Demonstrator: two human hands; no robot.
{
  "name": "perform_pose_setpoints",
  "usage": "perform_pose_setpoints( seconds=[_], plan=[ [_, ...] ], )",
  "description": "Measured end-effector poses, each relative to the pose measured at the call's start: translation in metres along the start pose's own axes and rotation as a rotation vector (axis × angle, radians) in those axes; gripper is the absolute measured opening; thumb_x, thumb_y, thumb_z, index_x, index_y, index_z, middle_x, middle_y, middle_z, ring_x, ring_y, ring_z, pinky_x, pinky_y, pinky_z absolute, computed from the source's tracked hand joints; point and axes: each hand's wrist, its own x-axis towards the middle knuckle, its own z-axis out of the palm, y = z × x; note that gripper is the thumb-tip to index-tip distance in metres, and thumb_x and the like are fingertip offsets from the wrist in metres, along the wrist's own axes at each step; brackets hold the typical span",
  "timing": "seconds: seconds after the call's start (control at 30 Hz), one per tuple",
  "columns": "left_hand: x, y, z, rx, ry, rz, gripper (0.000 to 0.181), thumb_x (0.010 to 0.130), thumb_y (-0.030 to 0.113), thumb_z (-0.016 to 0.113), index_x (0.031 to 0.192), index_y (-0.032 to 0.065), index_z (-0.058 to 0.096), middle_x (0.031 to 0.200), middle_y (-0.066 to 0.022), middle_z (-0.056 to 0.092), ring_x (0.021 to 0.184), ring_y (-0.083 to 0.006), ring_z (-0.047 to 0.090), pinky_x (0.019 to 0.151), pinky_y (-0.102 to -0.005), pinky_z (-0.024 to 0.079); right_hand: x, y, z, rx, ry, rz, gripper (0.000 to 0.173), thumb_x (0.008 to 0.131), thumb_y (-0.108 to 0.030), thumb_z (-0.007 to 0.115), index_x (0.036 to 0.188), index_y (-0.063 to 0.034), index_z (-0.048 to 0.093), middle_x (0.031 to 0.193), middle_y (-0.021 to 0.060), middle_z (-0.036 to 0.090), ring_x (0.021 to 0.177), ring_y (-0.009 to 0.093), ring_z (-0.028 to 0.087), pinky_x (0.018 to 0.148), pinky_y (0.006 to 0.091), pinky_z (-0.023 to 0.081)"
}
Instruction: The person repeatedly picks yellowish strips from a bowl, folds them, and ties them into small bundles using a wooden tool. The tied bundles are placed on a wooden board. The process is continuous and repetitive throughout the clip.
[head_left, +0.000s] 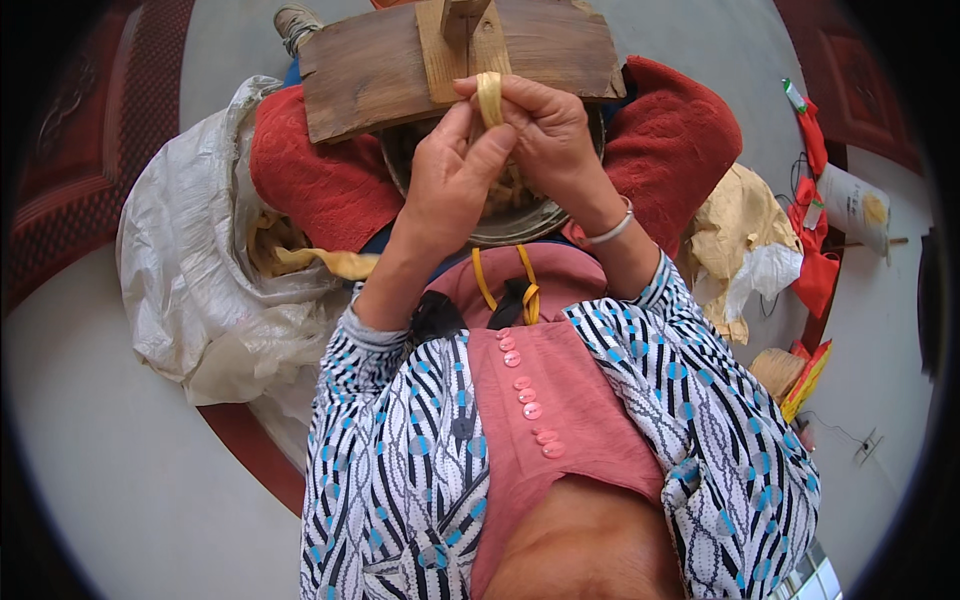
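Note:
A pale yellow strip (490, 97) is looped over the index finger of my right hand (547, 135), with its lower end pinched between the hands. My left hand (454, 176) meets it from the left, thumb against the strip's lower end. Below the hands, a round metal basin (525, 226) holds small yellowish-brown pieces, partly hidden. Beyond the hands, a wooden board (367, 71) with a wooden upright lies across the red-covered knees. Another yellowish strip (341, 262) runs from an open white woven sack (180, 202) to behind my left forearm.
Crumpled tan material (724, 232) and a white plastic piece (769, 274) lie right of the right knee. Farther right are red bags (814, 262), a printed white bag (855, 202) and a roll of twine (776, 373). Clear plastic (255, 356) lies by the sack.

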Motion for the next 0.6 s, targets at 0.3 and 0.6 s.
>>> perform_pose_setpoints(
  seconds=[0.3, 0.6],
  plan=[
    [-0.005, -0.016, -0.015, -0.142, -0.011, -0.263, 0.016, 0.098, 0.013, 0.058, 0.105, -0.0015, 0.058, 0.08, 0.0027, 0.06, 0.07, -0.0123, 0.058, 0.063, -0.0294, 0.048, -0.004, 0.004, -0.014, -0.793, 0.066, -0.256, 0.01, 0.087, -0.016, 0.066, 0.094, -0.0106, 0.07, 0.081, 0.0105, 0.067, 0.07, 0.029, 0.066, 0.058, 0.0347, 0.052],
    [-0.015, -0.031, -0.025, 1.191, 0.177, 0.651, 0.028, 0.081, 0.004, 0.064, 0.109, 0.0046, 0.063, 0.083, -0.0104, 0.064, 0.068, -0.029, 0.063, 0.06, -0.0389, 0.051, -0.026, 0.016, -0.021, -0.426, -0.085, 0.146, 0.019, 0.092, -0.021, 0.064, 0.086, -0.0035, 0.067, 0.072, -0.0005, 0.063, 0.062, 0.015, 0.058, 0.057, 0.0299, 0.047]
  ],
)
